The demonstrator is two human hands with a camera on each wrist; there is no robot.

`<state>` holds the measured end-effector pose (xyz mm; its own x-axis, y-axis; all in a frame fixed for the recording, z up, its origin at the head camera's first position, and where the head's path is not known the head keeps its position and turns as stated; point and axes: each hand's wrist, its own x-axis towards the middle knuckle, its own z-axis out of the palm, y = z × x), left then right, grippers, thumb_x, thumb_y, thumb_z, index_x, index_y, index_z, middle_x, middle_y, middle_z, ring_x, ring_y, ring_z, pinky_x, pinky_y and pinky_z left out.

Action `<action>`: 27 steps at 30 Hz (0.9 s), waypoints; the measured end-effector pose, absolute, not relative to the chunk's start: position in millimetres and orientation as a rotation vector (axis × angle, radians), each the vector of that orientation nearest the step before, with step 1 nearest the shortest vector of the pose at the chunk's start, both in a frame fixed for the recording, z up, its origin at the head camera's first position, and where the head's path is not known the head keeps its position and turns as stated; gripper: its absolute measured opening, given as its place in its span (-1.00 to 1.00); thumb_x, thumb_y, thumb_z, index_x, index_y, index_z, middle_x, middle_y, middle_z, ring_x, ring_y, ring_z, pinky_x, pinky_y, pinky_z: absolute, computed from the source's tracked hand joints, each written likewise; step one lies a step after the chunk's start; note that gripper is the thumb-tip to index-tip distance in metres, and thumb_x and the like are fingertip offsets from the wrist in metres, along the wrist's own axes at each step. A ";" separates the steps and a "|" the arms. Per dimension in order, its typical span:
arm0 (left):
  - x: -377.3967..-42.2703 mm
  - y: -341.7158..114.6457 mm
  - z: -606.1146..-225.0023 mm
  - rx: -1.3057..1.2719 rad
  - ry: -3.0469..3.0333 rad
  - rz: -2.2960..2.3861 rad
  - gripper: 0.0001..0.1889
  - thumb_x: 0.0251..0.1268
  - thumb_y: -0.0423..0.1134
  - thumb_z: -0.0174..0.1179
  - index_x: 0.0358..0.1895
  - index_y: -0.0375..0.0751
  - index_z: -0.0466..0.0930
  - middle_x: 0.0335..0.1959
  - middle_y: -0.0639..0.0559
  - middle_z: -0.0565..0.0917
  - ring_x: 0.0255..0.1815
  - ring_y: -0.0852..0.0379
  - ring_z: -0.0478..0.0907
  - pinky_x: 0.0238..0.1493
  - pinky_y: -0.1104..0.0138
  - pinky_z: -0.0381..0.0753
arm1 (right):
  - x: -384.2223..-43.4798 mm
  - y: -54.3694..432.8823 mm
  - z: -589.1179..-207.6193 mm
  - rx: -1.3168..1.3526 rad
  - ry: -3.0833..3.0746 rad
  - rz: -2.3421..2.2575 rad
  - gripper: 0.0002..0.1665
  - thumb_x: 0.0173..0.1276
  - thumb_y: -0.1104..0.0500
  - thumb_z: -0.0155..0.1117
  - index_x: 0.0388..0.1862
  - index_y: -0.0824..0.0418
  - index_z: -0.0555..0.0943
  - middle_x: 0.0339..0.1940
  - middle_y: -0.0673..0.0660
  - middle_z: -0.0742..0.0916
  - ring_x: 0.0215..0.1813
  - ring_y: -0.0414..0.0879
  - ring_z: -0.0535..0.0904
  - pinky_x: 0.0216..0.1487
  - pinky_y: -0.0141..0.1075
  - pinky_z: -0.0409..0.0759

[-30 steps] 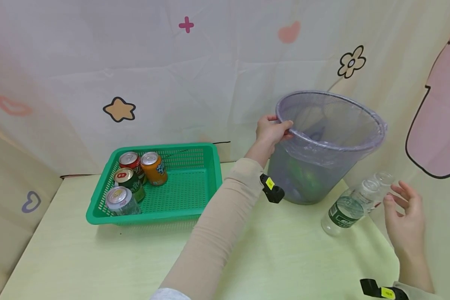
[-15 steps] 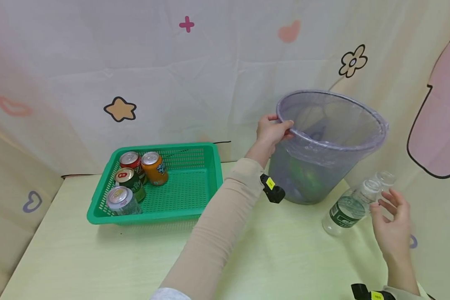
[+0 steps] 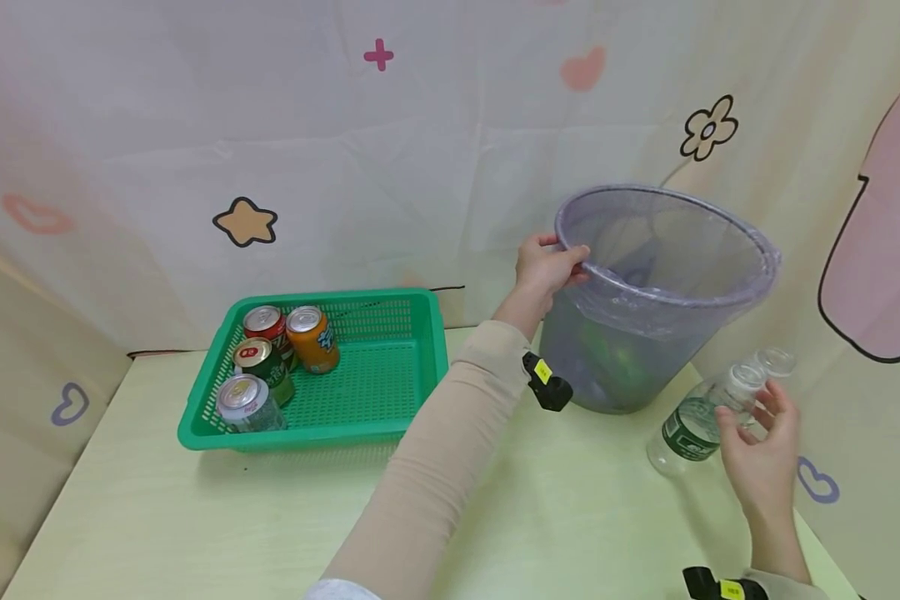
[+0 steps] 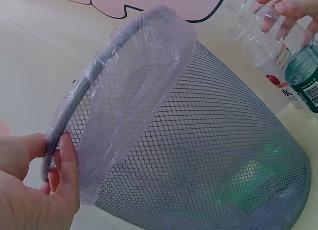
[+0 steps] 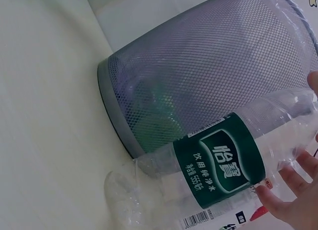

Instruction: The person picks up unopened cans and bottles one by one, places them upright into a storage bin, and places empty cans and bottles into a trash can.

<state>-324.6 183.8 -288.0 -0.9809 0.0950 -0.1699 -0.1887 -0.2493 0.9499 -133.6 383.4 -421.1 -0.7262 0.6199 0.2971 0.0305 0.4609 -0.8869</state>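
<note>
My left hand pinches the near-left rim of a mesh wastebasket, thumb on one side and fingers on the other. A thin lilac bag lines the basket and folds over its rim; greenish items show through the mesh low down. My right hand is at the upper part of a clear plastic bottle with a green label, fingers spread and loosely bent beside it. This bottle stands on the table. Just behind it is a second clear bottle, mostly hidden, with red print on its label.
A green plastic basket sits on the left of the table. In its left half stand several drink cans, among them an orange can and a green can. A printed curtain hangs close behind.
My right hand has moved left and slightly down, from right of the bottles to the green-labelled one. The left hand keeps its hold on the wastebasket rim.
</note>
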 end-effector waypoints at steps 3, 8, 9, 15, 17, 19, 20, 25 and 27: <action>-324.6 184.1 -288.7 -0.119 1.811 2.341 -0.64 0.08 -0.40 0.29 -0.06 -0.20 0.39 -0.47 -0.06 0.59 -0.56 0.16 0.60 -0.47 0.41 0.64 | -137.0 382.5 -424.8 -0.548 -2.110 1.252 -0.22 0.26 0.23 0.19 0.40 -0.01 0.10 0.26 0.13 0.36 0.15 -0.09 0.33 -0.12 -0.61 0.37; -324.9 184.6 -289.4 -0.120 1.808 2.346 -0.64 0.08 -0.40 0.29 -0.07 -0.19 0.39 -0.47 -0.06 0.59 -0.57 0.16 0.59 -0.47 0.41 0.64 | -140.5 381.6 -431.0 -0.560 -2.119 1.238 -0.18 0.25 0.20 0.21 0.42 0.03 0.05 0.22 0.07 0.35 0.15 -0.12 0.32 -0.08 -0.47 0.33; -325.0 184.7 -289.5 -0.121 1.807 2.347 -0.64 0.08 -0.40 0.29 -0.07 -0.19 0.39 -0.47 -0.06 0.59 -0.57 0.16 0.59 -0.47 0.41 0.64 | -141.0 381.5 -431.7 -0.564 -2.117 1.240 -0.16 0.25 0.19 0.22 0.43 0.03 0.04 0.20 0.05 0.35 0.15 -0.13 0.32 -0.07 -0.46 0.33; -325.7 184.8 -290.1 -0.121 1.803 2.348 -0.65 0.08 -0.40 0.29 -0.08 -0.18 0.39 -0.49 -0.05 0.58 -0.59 0.17 0.57 -0.48 0.41 0.64 | -143.5 379.7 -433.1 -0.598 -2.168 1.236 -0.10 0.24 0.15 0.24 0.45 0.08 -0.02 0.21 0.13 0.36 0.19 -0.05 0.32 0.01 -0.37 0.33; -325.6 184.7 -290.3 -0.119 1.803 2.348 -0.65 0.08 -0.40 0.29 -0.08 -0.18 0.39 -0.49 -0.05 0.57 -0.60 0.17 0.56 -0.48 0.41 0.64 | -144.0 379.0 -434.0 -0.601 -2.189 1.249 -0.09 0.24 0.13 0.24 0.45 0.07 -0.04 0.24 0.18 0.36 0.22 0.00 0.30 0.09 -0.28 0.34; -325.3 184.5 -290.0 -0.118 1.805 2.349 -0.65 0.08 -0.40 0.29 -0.08 -0.18 0.39 -0.49 -0.05 0.57 -0.60 0.17 0.56 -0.48 0.41 0.64 | -145.0 378.3 -436.5 -0.594 -2.181 1.261 -0.12 0.23 0.15 0.25 0.43 0.04 0.01 0.23 0.18 0.38 0.21 -0.02 0.31 0.08 -0.29 0.33; -325.0 184.4 -289.7 -0.117 1.806 2.349 -0.65 0.08 -0.40 0.29 -0.08 -0.18 0.39 -0.49 -0.05 0.57 -0.60 0.18 0.56 -0.48 0.41 0.64 | -145.6 378.2 -437.3 -0.588 -2.173 1.269 -0.13 0.22 0.16 0.26 0.42 0.03 0.03 0.22 0.17 0.39 0.20 -0.02 0.32 0.09 -0.28 0.33; -324.6 184.0 -289.6 -0.121 1.815 2.347 -0.65 0.08 -0.40 0.29 -0.07 -0.19 0.39 -0.48 -0.05 0.57 -0.59 0.18 0.57 -0.48 0.41 0.64 | -147.8 378.5 -441.0 -0.581 -2.163 1.300 -0.12 0.19 0.17 0.29 0.39 -0.05 0.04 0.26 0.16 0.40 0.23 -0.06 0.32 0.21 -0.27 0.32; -324.9 184.0 -290.0 -0.118 1.816 2.346 -0.64 0.08 -0.40 0.29 -0.07 -0.19 0.39 -0.48 -0.04 0.57 -0.59 0.18 0.56 -0.48 0.42 0.64 | -148.5 379.1 -441.6 -0.587 -2.169 1.311 -0.08 0.19 0.16 0.29 0.41 -0.06 -0.01 0.29 0.16 0.38 0.27 -0.03 0.31 0.28 -0.20 0.28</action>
